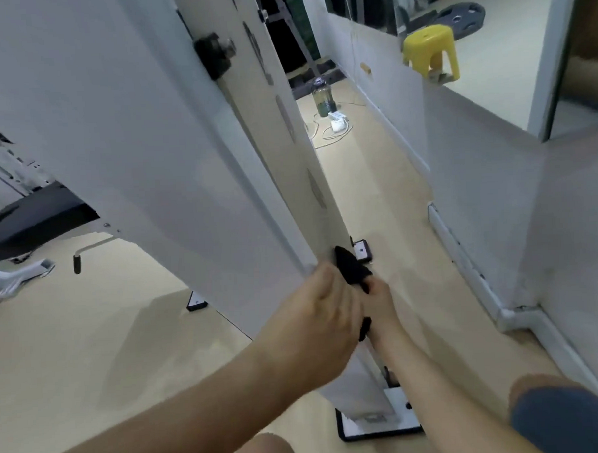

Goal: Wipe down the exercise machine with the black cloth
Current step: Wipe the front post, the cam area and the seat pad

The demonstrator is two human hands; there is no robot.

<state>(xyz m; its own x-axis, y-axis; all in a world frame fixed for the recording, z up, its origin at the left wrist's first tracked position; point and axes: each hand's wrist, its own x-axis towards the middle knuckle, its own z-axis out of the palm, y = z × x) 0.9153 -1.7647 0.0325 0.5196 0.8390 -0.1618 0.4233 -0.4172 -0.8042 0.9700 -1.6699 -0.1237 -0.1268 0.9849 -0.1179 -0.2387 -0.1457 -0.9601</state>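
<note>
Head view: the exercise machine (143,137) fills the upper left and centre of the frame, a broad white panel and upright running diagonally down to a white base plate edged in black (378,426) at lower centre. The finish is plain white and smooth. A black knob (214,55) is mounted near the top, and dark oval marks run down the narrow face. The black cloth (352,268) is at lower centre, pressed against the upright's right-hand edge between the two hands. One bunched end pokes out above them and a small scrap shows below. The right hand (381,303), largely hidden behind the left, is clasped round the cloth. The left hand (315,311) lies back-up, fingers curled over the upright's edge. Whether it also catches the cloth cannot be told. Both forearms are bare and enter from the bottom of the frame. At left are a black padded bench (33,220) and a white lever with a black grip (77,264). A yellow stool (430,49) and a dark weight plate (459,14) sit upper right. A clear jar (322,95) and a white power strip (337,125) stand on the beige floor (73,356) at upper centre.
</note>
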